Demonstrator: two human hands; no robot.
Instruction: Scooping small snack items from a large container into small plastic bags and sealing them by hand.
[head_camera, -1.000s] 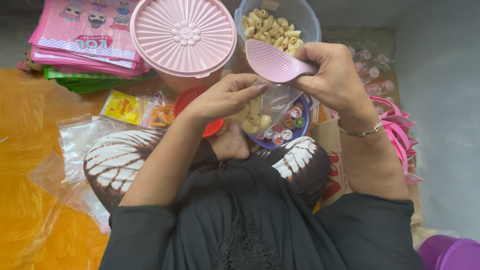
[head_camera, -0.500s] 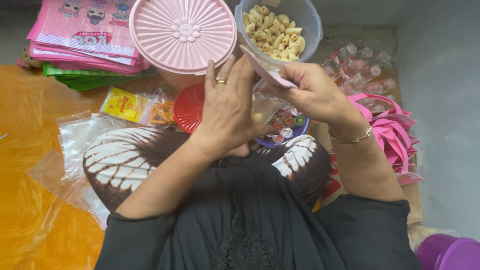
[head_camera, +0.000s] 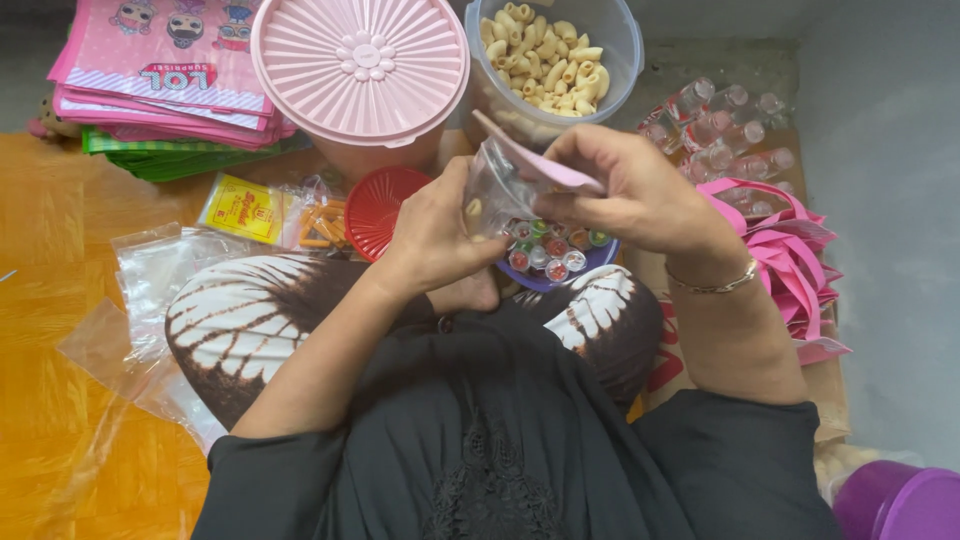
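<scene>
My left hand (head_camera: 435, 235) grips a small clear plastic bag (head_camera: 495, 190) with a few pale snack pieces in it. My right hand (head_camera: 625, 185) holds a pink scoop (head_camera: 535, 160), tilted down with its edge at the mouth of the bag. Just beyond stands a clear tub (head_camera: 545, 55) full of pale curled snack pieces. Under my hands sits a purple bowl (head_camera: 555, 260) of small round colourful candies.
A pink ribbed lid (head_camera: 360, 65) covers a tub at the back. A red lid (head_camera: 385, 205) lies beside it. Empty clear bags (head_camera: 160, 270) lie left, pink patterned bags (head_camera: 160, 60) are stacked far left, small bottles (head_camera: 725, 130) and pink bags (head_camera: 790, 260) right.
The scoop came away from the snack tub and down to the bag. My left hand shifted from covering the bag to holding it open beneath the scoop.
</scene>
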